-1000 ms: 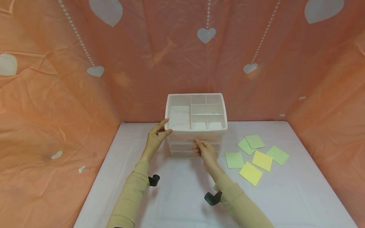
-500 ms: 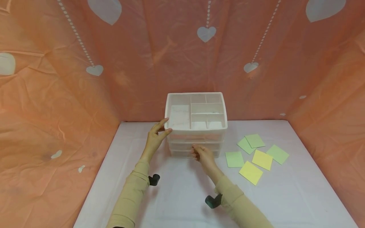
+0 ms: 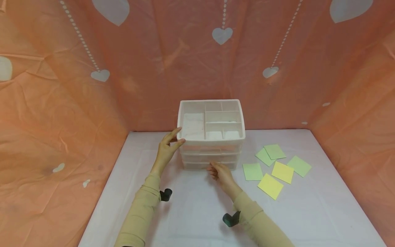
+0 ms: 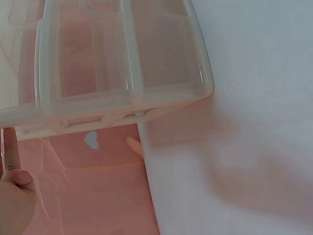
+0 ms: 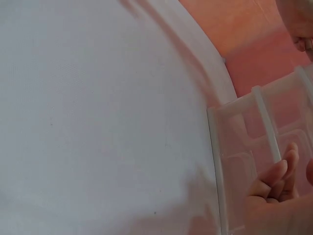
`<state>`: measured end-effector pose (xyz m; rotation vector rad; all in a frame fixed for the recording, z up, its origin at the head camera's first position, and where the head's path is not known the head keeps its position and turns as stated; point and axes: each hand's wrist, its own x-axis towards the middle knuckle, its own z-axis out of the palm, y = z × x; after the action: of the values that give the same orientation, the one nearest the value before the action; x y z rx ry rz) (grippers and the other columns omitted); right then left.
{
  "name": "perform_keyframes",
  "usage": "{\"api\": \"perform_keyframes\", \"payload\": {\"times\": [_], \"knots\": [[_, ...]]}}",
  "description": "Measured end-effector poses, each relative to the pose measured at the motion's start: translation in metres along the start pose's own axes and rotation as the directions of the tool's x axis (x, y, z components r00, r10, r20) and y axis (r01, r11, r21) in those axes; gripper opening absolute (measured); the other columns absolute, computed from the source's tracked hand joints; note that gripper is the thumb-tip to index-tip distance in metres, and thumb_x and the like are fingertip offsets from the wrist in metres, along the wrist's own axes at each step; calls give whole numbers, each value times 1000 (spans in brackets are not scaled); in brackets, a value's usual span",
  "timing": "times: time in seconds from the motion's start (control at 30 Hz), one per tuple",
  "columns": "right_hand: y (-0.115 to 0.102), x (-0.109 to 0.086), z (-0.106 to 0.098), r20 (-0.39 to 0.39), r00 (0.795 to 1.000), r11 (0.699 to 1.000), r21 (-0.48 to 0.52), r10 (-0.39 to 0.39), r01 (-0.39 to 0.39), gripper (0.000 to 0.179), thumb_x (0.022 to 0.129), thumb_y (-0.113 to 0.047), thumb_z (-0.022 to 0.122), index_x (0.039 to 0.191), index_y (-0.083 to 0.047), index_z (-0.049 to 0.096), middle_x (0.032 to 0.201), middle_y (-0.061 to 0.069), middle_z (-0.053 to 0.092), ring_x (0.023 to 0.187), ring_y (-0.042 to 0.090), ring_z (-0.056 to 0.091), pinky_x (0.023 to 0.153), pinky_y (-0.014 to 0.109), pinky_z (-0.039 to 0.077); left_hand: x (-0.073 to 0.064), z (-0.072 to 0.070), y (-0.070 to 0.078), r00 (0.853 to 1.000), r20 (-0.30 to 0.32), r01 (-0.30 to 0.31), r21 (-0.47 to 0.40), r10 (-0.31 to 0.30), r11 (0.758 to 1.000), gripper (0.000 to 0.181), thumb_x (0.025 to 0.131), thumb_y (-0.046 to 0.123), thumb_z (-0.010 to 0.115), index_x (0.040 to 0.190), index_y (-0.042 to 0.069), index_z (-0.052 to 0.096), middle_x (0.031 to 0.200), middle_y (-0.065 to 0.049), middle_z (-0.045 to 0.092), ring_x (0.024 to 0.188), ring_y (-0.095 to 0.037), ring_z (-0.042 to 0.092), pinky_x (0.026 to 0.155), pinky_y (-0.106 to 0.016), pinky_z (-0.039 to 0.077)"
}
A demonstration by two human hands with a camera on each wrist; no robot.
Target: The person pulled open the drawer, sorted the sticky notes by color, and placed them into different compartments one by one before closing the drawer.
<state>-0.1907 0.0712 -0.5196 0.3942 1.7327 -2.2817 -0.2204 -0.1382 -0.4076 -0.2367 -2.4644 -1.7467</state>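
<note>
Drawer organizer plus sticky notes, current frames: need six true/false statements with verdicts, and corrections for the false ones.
1. The left hand touches the drawer organizer near its left front corner. True.
2. In the head view, the drawer organizer stands right of the sticky notes. False: it stands left of them.
3. The right hand is in front of the lower drawers. True.
4. All the sticky notes are yellow. False: two are yellow, four light green.
5. Two light green sticky notes overlap. True.
6. The right hand lies on the sticky notes. False: it is apart from them, at the drawer organizer.
</note>
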Motion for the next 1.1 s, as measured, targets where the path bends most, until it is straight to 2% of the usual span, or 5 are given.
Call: {"api": "perform_keyframes", "payload": {"times": [0.23,0.37,0.6,0.87,1.1], "knots": [[2,-2,-4,-12,1000,1000,1,27,-27,34,96,-22,50,115,7,52,68,-9,63,61,2,52,60,18,43,10,2,-26,1000,-14,-2,-24,2,1000,50,85,25,68,132,28,52,119,-14,55,109,-28,51,106,-59,26],[0,-3,-5,-22,1000,999,40,21,-21,34,95,-20,52,116,6,54,73,-7,62,64,3,53,61,18,43,12,3,-32,999,-23,-26,-18,26,1000,50,84,29,69,131,32,53,119,-12,56,108,-27,52,104,-59,28],[-8,-3,-3,-4,1000,994,109,-22,23,33,95,-22,53,117,2,57,76,-10,64,67,3,52,64,17,42,14,4,-34,998,-33,-50,1,50,999,49,84,31,69,131,32,53,115,-11,57,106,-26,53,104,-58,31],[-6,-5,-3,-13,999,984,176,32,-29,21,96,-21,51,107,-6,59,75,-8,65,66,4,52,64,19,43,14,4,-35,999,-31,-37,-17,37,999,49,84,30,69,131,32,53,114,-11,56,106,-24,52,105,-51,31],[-8,0,-7,-15,999,979,203,35,-32,24,97,-24,49,112,-6,56,78,-9,65,71,4,52,68,18,43,14,3,-31,1000,-19,-9,-39,8,999,50,85,26,69,132,30,52,119,-14,56,109,-26,51,109,-53,27]]}}
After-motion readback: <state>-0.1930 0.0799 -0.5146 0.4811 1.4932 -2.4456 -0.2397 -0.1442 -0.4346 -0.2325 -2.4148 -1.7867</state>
